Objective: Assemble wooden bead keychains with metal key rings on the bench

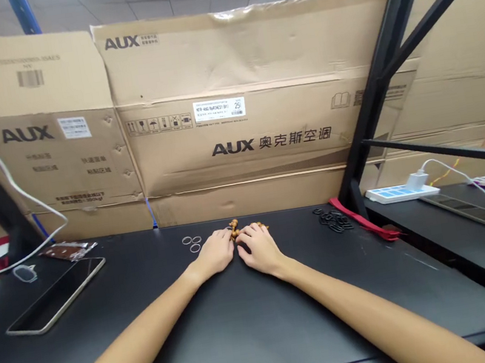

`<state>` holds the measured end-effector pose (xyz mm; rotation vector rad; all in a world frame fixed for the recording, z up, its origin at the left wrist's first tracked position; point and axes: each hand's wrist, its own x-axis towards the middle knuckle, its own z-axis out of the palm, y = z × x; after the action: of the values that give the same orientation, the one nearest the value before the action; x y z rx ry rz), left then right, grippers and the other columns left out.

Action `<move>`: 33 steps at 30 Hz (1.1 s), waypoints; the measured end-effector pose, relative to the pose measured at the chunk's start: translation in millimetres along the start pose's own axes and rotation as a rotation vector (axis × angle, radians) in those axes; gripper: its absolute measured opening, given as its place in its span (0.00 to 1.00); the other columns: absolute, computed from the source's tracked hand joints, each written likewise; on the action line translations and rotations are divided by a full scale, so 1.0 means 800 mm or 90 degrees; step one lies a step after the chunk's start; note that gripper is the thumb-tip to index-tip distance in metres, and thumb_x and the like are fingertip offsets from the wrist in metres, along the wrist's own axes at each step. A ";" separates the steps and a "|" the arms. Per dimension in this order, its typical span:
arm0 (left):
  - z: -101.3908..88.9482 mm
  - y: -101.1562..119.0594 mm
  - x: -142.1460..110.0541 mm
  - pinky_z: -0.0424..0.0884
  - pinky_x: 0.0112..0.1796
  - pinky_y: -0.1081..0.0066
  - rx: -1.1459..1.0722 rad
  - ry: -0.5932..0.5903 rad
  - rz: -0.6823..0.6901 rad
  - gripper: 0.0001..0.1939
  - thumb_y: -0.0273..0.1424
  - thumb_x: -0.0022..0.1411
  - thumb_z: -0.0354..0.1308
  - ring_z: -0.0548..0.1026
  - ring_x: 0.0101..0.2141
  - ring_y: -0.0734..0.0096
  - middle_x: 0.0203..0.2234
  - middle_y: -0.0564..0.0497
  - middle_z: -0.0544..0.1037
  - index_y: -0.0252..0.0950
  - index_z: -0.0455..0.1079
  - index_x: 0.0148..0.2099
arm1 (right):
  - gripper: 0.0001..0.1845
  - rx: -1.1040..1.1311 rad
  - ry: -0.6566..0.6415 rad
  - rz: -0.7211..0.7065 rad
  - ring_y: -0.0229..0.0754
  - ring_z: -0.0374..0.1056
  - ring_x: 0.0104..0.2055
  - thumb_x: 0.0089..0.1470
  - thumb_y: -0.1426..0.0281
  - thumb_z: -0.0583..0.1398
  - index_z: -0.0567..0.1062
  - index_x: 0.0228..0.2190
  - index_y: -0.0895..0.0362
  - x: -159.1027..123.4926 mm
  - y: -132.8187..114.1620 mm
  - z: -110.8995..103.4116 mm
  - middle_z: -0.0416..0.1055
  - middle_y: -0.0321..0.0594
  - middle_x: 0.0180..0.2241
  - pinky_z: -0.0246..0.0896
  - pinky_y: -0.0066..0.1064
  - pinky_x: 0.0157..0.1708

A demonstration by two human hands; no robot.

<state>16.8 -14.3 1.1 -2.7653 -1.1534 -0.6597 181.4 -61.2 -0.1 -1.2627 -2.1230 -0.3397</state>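
Observation:
Near the middle of the dark table, small glossy golden-brown pieces (pixel 233 226) lie at and behind my fingertips. My left hand (pixel 215 252) rests on the tabletop with its fingers curled down at the left of these pieces. From the right, my right hand (pixel 260 250) is bent over more of them, its thumb close to the left fingertips. My hands partly cover the pieces, so their exact kind does not show. Just left of my left hand lie several thin metal rings (pixel 195 248).
A pile of small black clasps or links (pixel 334 220) and a red strap (pixel 364 225) lie to the right. A phone (pixel 58 296) and a brown packet (pixel 68 251) are on the left. Cardboard boxes (pixel 241 175) stand behind. A power strip (pixel 396 194) sits beyond the black frame (pixel 366 106).

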 end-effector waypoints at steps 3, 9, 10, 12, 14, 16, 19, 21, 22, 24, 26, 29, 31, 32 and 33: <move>-0.016 0.008 -0.036 0.63 0.54 0.62 -0.048 0.011 0.015 0.17 0.28 0.65 0.44 0.67 0.51 0.62 0.50 0.44 0.71 0.35 0.65 0.54 | 0.08 0.018 0.001 -0.007 0.48 0.59 0.43 0.51 0.72 0.58 0.73 0.36 0.56 0.000 -0.002 -0.002 0.69 0.44 0.40 0.55 0.40 0.44; -0.034 0.010 -0.060 0.66 0.50 0.63 -0.132 -0.001 0.016 0.16 0.30 0.64 0.48 0.70 0.47 0.63 0.46 0.45 0.73 0.35 0.65 0.53 | 0.07 0.088 -0.032 -0.080 0.45 0.58 0.41 0.51 0.70 0.59 0.72 0.35 0.56 -0.001 -0.005 -0.007 0.67 0.44 0.38 0.57 0.37 0.45; -0.035 0.009 -0.059 0.67 0.50 0.63 -0.136 -0.005 0.018 0.16 0.30 0.64 0.49 0.70 0.46 0.63 0.45 0.45 0.73 0.36 0.65 0.53 | 0.06 0.089 -0.039 -0.082 0.45 0.58 0.41 0.52 0.70 0.59 0.72 0.34 0.57 -0.002 -0.005 -0.007 0.67 0.43 0.37 0.57 0.37 0.45; -0.038 0.009 -0.056 0.67 0.48 0.64 -0.145 -0.011 0.027 0.16 0.31 0.63 0.50 0.71 0.45 0.63 0.45 0.45 0.74 0.36 0.65 0.53 | 0.06 0.086 -0.055 -0.080 0.44 0.58 0.40 0.52 0.69 0.59 0.71 0.34 0.57 -0.002 -0.004 -0.007 0.67 0.43 0.36 0.57 0.36 0.44; -0.042 0.009 -0.055 0.67 0.47 0.64 -0.153 -0.017 0.035 0.16 0.32 0.63 0.51 0.71 0.44 0.63 0.44 0.46 0.74 0.37 0.65 0.53 | 0.05 0.083 -0.069 -0.081 0.44 0.58 0.40 0.54 0.68 0.58 0.71 0.33 0.57 -0.002 -0.003 -0.005 0.67 0.43 0.35 0.57 0.37 0.44; -0.045 0.009 -0.054 0.68 0.46 0.64 -0.154 -0.026 0.039 0.16 0.32 0.63 0.51 0.71 0.43 0.63 0.43 0.46 0.74 0.37 0.65 0.52 | 0.05 0.088 -0.074 -0.083 0.44 0.58 0.40 0.55 0.68 0.57 0.71 0.32 0.57 -0.003 -0.002 -0.003 0.67 0.43 0.35 0.57 0.37 0.43; -0.048 0.008 -0.056 0.68 0.46 0.64 -0.151 -0.036 0.038 0.15 0.33 0.63 0.52 0.71 0.43 0.63 0.42 0.47 0.74 0.37 0.65 0.52 | 0.05 0.113 -0.063 -0.076 0.44 0.59 0.40 0.56 0.69 0.56 0.71 0.33 0.57 -0.003 -0.001 -0.001 0.67 0.43 0.36 0.57 0.37 0.43; -0.048 0.008 -0.056 0.67 0.47 0.64 -0.150 -0.030 0.035 0.16 0.34 0.62 0.53 0.71 0.44 0.62 0.43 0.46 0.73 0.37 0.64 0.53 | 0.05 0.139 -0.046 -0.066 0.44 0.60 0.40 0.56 0.69 0.56 0.71 0.34 0.57 -0.003 -0.001 -0.003 0.67 0.43 0.36 0.57 0.37 0.43; -0.048 0.008 -0.056 0.67 0.47 0.63 -0.150 -0.020 0.033 0.17 0.34 0.62 0.54 0.70 0.45 0.62 0.44 0.46 0.72 0.37 0.63 0.53 | 0.05 0.156 -0.036 -0.061 0.44 0.60 0.40 0.56 0.70 0.56 0.71 0.34 0.57 -0.002 -0.001 -0.004 0.67 0.43 0.36 0.57 0.37 0.43; -0.048 0.009 -0.055 0.67 0.47 0.63 -0.155 0.012 0.024 0.18 0.35 0.61 0.56 0.70 0.45 0.61 0.45 0.45 0.71 0.37 0.62 0.52 | 0.04 0.190 -0.020 -0.054 0.44 0.60 0.39 0.57 0.70 0.55 0.71 0.34 0.56 -0.002 -0.002 -0.007 0.68 0.42 0.35 0.57 0.37 0.43; -0.048 0.010 -0.053 0.67 0.46 0.63 -0.159 0.049 0.010 0.15 0.36 0.60 0.56 0.70 0.43 0.62 0.43 0.46 0.71 0.36 0.63 0.48 | 0.04 0.221 -0.010 -0.051 0.44 0.60 0.39 0.56 0.71 0.55 0.70 0.34 0.56 -0.001 -0.003 -0.011 0.68 0.42 0.35 0.57 0.37 0.43; -0.049 0.010 -0.050 0.67 0.45 0.63 -0.160 0.087 0.008 0.08 0.35 0.62 0.54 0.70 0.41 0.64 0.39 0.47 0.71 0.36 0.65 0.40 | 0.04 0.251 0.001 -0.047 0.43 0.60 0.39 0.57 0.70 0.55 0.70 0.32 0.56 0.000 -0.004 -0.014 0.68 0.41 0.34 0.57 0.36 0.43; -0.049 0.010 -0.048 0.66 0.46 0.63 -0.161 0.096 0.018 0.07 0.34 0.63 0.52 0.69 0.42 0.65 0.39 0.48 0.71 0.36 0.66 0.36 | 0.05 0.269 0.004 -0.043 0.42 0.60 0.38 0.57 0.70 0.55 0.70 0.31 0.56 0.001 -0.005 -0.016 0.68 0.40 0.33 0.57 0.36 0.42; -0.049 0.010 -0.048 0.65 0.47 0.63 -0.163 0.096 0.022 0.07 0.34 0.63 0.52 0.69 0.42 0.65 0.40 0.48 0.71 0.36 0.66 0.35 | 0.05 0.278 0.004 -0.040 0.42 0.60 0.38 0.57 0.70 0.55 0.70 0.31 0.56 0.001 -0.005 -0.016 0.68 0.40 0.33 0.57 0.36 0.42; -0.049 0.010 -0.048 0.65 0.47 0.63 -0.167 0.094 0.025 0.07 0.34 0.63 0.52 0.69 0.42 0.65 0.40 0.48 0.71 0.36 0.67 0.35 | 0.06 0.287 0.003 -0.036 0.42 0.60 0.38 0.57 0.69 0.55 0.70 0.31 0.56 0.001 -0.005 -0.017 0.68 0.40 0.33 0.57 0.36 0.42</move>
<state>-15.7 -54.1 21.5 -2.8775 -1.0470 -1.0605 182.8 -69.7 11.1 -0.9381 -2.0796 0.1113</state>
